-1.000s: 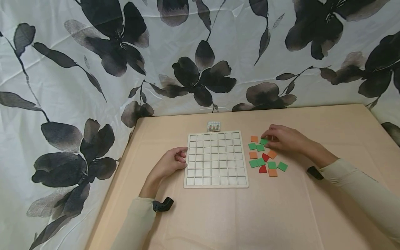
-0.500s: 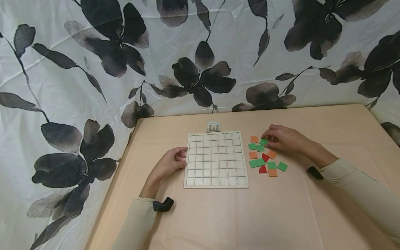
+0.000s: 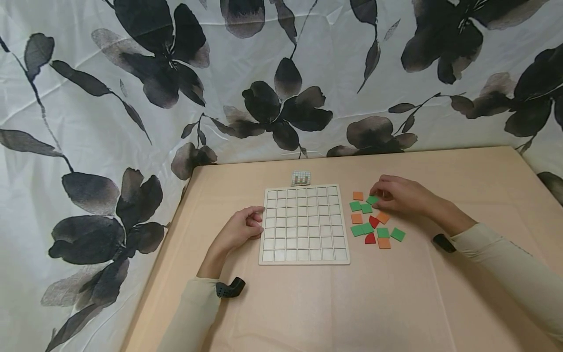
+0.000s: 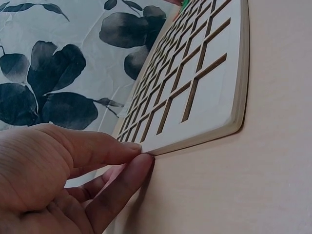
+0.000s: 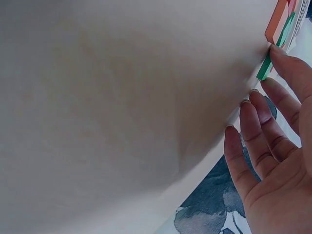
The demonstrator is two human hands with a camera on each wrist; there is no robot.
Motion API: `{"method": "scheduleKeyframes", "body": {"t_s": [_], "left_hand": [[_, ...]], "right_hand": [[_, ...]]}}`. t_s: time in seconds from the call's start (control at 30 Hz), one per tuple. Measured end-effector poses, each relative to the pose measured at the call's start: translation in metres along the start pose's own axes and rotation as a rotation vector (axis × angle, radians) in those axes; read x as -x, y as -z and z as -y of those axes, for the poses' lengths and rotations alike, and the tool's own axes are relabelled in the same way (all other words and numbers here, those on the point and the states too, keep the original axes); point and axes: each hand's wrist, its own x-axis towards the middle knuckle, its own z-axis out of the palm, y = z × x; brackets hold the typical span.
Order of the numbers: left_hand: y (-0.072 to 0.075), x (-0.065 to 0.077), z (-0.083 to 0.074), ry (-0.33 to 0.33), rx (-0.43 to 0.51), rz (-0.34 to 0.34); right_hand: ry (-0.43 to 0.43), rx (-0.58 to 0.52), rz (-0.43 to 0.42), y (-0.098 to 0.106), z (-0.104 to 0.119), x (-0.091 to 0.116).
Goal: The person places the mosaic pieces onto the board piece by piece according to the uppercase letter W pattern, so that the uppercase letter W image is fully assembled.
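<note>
A white board with a grid of square cells (image 3: 304,227) lies on the table. My left hand (image 3: 234,230) pinches its left edge, and in the left wrist view the thumb (image 4: 105,146) lies at the top edge with a finger against the side. To the right of the board, my right hand (image 3: 406,196) pinches a small green square tile (image 3: 372,200) between thumb and index finger. The right wrist view has this green tile (image 5: 263,69) edge-on at the fingertips, beside an orange tile (image 5: 277,24). The other fingers of that hand extend away from the tile.
Around the right hand lie several loose green tiles (image 3: 362,229), orange square tiles (image 3: 384,243) and red pieces with a curved side (image 3: 370,238). A small card with a grid pattern (image 3: 301,178) sits behind the board. A floral cloth (image 3: 246,58) hangs beyond the wooden table (image 3: 387,303).
</note>
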Motion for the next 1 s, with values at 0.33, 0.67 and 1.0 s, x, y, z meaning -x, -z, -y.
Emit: {"method": "scheduleKeyframes", "body": {"t_s": [0.33, 0.67, 1.0], "left_hand": [[0.0011, -0.0024, 0.0008, 0.014, 0.045, 0.019], [0.0036, -0.0015, -0.0053, 0.011, 0.036, 0.036], [0.0027, -0.0045, 0.0012, 0.017, 0.048, 0.029]], "right_hand": [[-0.023, -0.024, 0.018, -0.0005, -0.0023, -0.0016], [-0.002, -0.046, 0.007, 0.0032, -0.0019, -0.0027], [-0.004, -0.037, -0.013, -0.0036, -0.0069, -0.0032]]}}
